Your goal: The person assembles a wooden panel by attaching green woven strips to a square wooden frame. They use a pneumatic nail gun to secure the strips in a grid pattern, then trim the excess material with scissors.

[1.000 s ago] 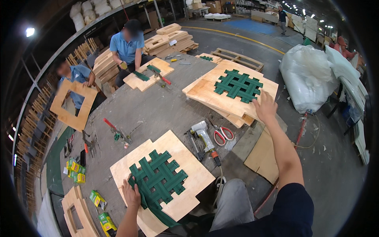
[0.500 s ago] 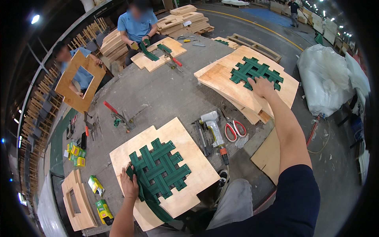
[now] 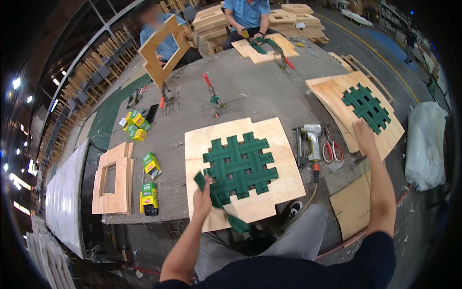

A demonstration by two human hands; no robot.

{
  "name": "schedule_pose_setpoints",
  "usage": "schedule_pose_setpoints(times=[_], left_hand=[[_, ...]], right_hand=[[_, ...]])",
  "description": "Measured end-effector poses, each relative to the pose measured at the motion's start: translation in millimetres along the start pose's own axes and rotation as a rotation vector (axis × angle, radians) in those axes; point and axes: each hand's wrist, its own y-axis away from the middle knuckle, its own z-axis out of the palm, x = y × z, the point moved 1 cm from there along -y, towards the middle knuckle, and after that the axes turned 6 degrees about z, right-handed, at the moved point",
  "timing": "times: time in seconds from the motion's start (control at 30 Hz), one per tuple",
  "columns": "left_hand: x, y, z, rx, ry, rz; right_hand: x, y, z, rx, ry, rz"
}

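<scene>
A notched plywood panel [image 3: 288, 180] lies before me at the table's near edge, with green webbing [image 3: 239, 166] woven in a lattice over its middle. My left hand [image 3: 203, 198] is closed on a loose green webbing strap [image 3: 199, 180] at the lattice's left side. A length of strap [image 3: 238, 224] hangs over the panel's near edge toward my lap. My right hand [image 3: 364, 136] is over the near edge of another panel [image 3: 332, 94] on the stack at right, just short of its green woven lattice [image 3: 365, 107]. Its fingers look curled but are blurred.
A pneumatic stapler [image 3: 314, 143] with a hose and red-handled scissors [image 3: 332, 151] lie between the panels. Yellow-green boxes [image 3: 150, 197] and wooden frames [image 3: 126, 178] sit at left. Clamps [image 3: 214, 101] stand on the table [image 3: 192, 98]. Two co-workers handle panels across it.
My view has swung left, so the table appears shifted right. My right hand has drawn back from the far lattice toward that panel's near edge. My left hand still holds the strap.
</scene>
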Motion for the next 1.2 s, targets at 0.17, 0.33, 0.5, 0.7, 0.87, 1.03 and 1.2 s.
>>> schedule_pose_setpoints(times=[0.17, 0.33, 0.5, 0.7, 0.87, 1.03, 1.2], left_hand=[[17.7, 160.0, -34.4, 0.063, 0.838, -0.471], [-36.6, 205.8, -33.2, -0.220, 0.901, -0.734], [-39.1, 196.8, -22.7, -0.108, 1.036, -0.706], [-29.7, 198.4, -13.9, -0.136, 1.456, -0.505], [53.2, 190.5, -14.0, 0.047, 1.234, -0.508], [-1.1, 171.3, -10.6, -0.181, 1.241, -0.607], [62.0, 160.6, 19.4, -0.418, 0.929, -0.323]], right_hand=[[-118.1, 213.4, 79.7, -0.429, -0.959, 0.213], [-162.7, 319.8, 123.3, -0.989, -1.502, 0.795], [-194.3, 305.5, 177.0, -1.022, -1.687, 0.830], [-238.2, 321.8, 149.1, -1.019, -2.025, 0.776], [-228.6, 332.4, 144.9, -0.941, -1.789, 0.676], [-234.4, 330.5, 103.3, -0.850, -1.863, 0.399], [-215.1, 345.7, 41.1, -0.642, -1.866, 0.255]])
